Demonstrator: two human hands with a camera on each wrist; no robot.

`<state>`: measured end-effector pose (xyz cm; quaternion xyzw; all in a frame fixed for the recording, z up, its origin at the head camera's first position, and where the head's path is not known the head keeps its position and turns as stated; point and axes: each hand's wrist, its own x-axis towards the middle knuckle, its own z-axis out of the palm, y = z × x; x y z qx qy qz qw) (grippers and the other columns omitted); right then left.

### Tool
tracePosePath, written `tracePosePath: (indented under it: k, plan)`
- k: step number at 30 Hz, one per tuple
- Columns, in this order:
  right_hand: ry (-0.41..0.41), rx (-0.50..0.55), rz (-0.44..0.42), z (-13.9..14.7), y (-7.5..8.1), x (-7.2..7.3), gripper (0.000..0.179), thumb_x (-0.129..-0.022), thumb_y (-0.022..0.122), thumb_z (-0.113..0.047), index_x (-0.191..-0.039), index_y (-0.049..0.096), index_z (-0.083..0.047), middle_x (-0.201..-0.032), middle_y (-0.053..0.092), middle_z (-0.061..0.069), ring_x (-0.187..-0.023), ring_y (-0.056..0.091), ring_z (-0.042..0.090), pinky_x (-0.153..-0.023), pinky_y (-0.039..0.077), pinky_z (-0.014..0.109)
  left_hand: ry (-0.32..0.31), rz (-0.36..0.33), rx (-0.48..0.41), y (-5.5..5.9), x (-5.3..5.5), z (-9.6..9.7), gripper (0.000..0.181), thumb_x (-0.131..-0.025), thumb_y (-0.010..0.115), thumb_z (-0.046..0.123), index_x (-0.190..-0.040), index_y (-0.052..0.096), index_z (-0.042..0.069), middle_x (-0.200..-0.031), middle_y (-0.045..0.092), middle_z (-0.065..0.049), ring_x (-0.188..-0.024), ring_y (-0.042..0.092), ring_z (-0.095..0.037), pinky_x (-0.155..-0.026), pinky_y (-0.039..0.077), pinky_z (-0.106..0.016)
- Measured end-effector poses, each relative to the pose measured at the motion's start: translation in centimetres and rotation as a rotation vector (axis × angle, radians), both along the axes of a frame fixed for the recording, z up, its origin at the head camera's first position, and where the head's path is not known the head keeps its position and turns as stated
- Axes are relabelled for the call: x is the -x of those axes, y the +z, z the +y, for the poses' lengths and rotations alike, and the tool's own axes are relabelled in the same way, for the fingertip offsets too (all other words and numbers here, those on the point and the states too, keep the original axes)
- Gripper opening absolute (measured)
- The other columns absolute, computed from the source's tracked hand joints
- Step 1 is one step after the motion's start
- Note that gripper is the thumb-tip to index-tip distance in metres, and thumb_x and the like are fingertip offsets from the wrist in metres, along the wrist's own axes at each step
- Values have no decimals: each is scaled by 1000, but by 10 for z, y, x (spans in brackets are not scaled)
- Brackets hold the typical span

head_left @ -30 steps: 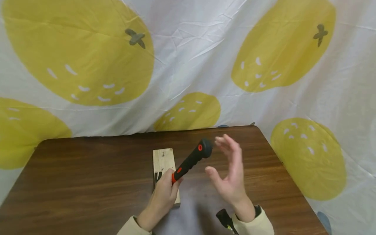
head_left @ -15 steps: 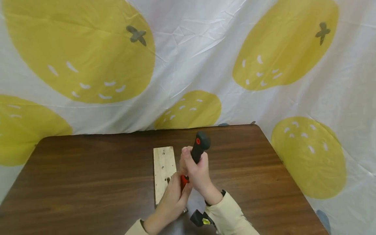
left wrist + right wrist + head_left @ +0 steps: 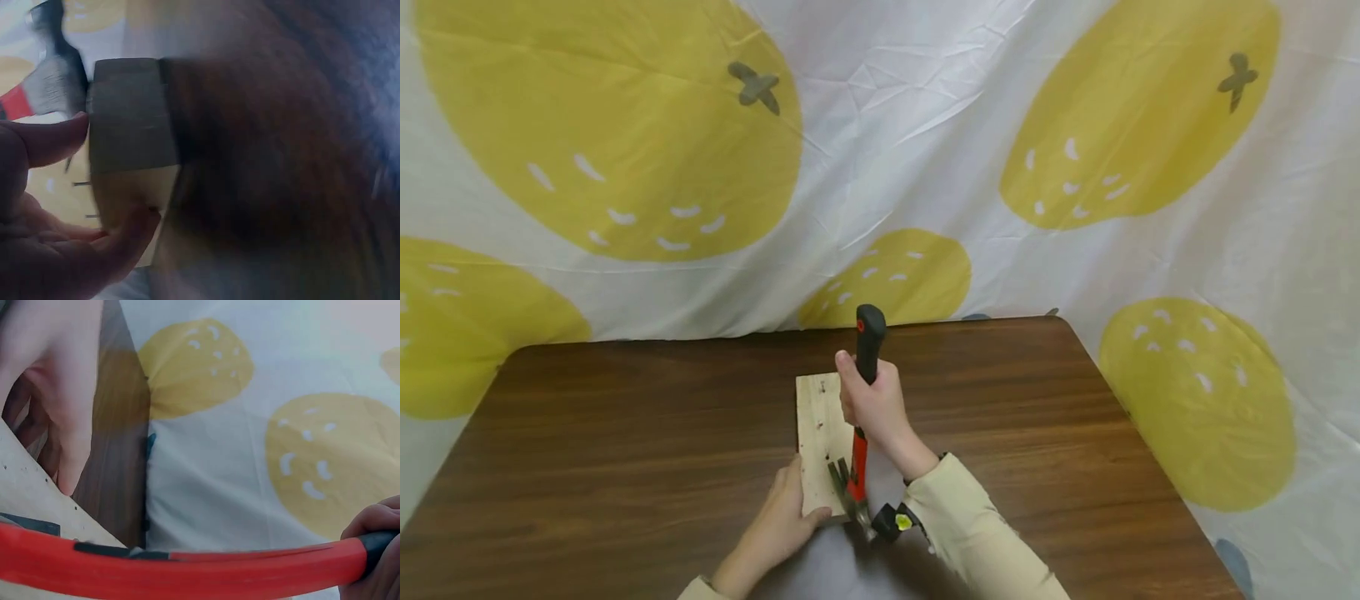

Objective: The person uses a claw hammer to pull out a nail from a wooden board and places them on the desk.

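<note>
While nails (image 3: 82, 184) stud wood (image 3: 817, 471), the right hand (image 3: 877, 407) grips a hammer (image 3: 858, 467).

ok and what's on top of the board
A few nails stick up from the board. In the head view, the hammer and right hand hide part of its right side; anything there can't be seen.

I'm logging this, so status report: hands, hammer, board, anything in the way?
Right hand grips hammer. Left hand holds board at near left corner. In head view, hammer head hides part of board.
</note>
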<state>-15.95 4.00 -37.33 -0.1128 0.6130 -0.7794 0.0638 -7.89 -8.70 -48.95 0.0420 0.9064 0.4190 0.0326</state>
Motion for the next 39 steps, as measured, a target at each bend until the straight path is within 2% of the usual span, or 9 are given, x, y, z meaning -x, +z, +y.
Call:
tracePosePath:
  k: [2, 6, 13, 16, 24, 33, 36, 39]
  plan:
    - [-2, -13, -15, -3, 0, 5, 43, -93, 51, -21, -55, 35, -8, -39, 29, -6, -32, 24, 4, -33, 20, 19, -7, -15, -3, -3, 2, 0, 81, -72, 75, 15, -128, 28, -19, -121, 41, -37, -114, 40, -49, -94, 35, -56]
    - [-2, -52, -61, -11, 0, 18, 45, -93, 52, -24, -54, 36, -8, -38, 30, -6, -30, 25, 4, -33, 20, 20, -1, -27, 12, 0, 5, 1, 81, -69, 77, 16, -125, 32, -20, -119, 43, -38, -113, 43, -48, -94, 37, -53]
    - [-2, -127, -101, -31, -14, 39, 44, -91, 55, -26, -55, 36, -8, -38, 29, -6, -30, 25, 5, -33, 20, 21, -4, -40, 25, 1, 6, 1, 80, -67, 79, 17, -124, 35, -18, -117, 45, -36, -110, 46, -46, -91, 38, -53]
    - [17, -152, -103, -37, -14, 42, 43, -90, 55, -28, -56, 37, -9, -39, 30, -6, -31, 25, 6, -33, 20, 21, -3, -45, 28, 2, 7, 1, 79, -66, 79, 17, -124, 36, -16, -116, 47, -34, -108, 47, -46, -90, 39, -54]
    - [-41, -171, -95, -46, -17, 55, 43, -89, 56, -27, -55, 38, -9, -39, 31, -6, -31, 26, 5, -33, 21, 20, -2, -47, 35, 4, 7, 0, 79, -66, 80, 16, -123, 36, -16, -113, 48, -32, -106, 49, -44, -89, 40, -53]
    - [-50, -212, -95, -52, -21, 63, 43, -89, 57, -28, -55, 39, -9, -38, 33, -5, -31, 29, 7, -33, 23, 21, -4, -64, 39, 5, 7, -1, 80, -66, 80, 17, -124, 36, -15, -114, 47, -33, -106, 48, -44, -89, 40, -53]
    - [-68, -205, -80, -52, -17, 66, 43, -90, 56, -26, -54, 39, -9, -38, 33, -5, -31, 30, 6, -33, 23, 22, -7, -69, 38, 6, 7, 0, 81, -66, 79, 18, -126, 35, -15, -116, 45, -33, -108, 48, -45, -90, 40, -53]
    - [-85, -191, -71, -52, -6, 62, 43, -91, 55, -23, -54, 38, -10, -38, 32, -6, -31, 29, 5, -34, 23, 21, -11, -63, 36, 6, 8, 0, 82, -66, 79, 18, -126, 35, -15, -117, 44, -34, -108, 47, -46, -91, 39, -53]
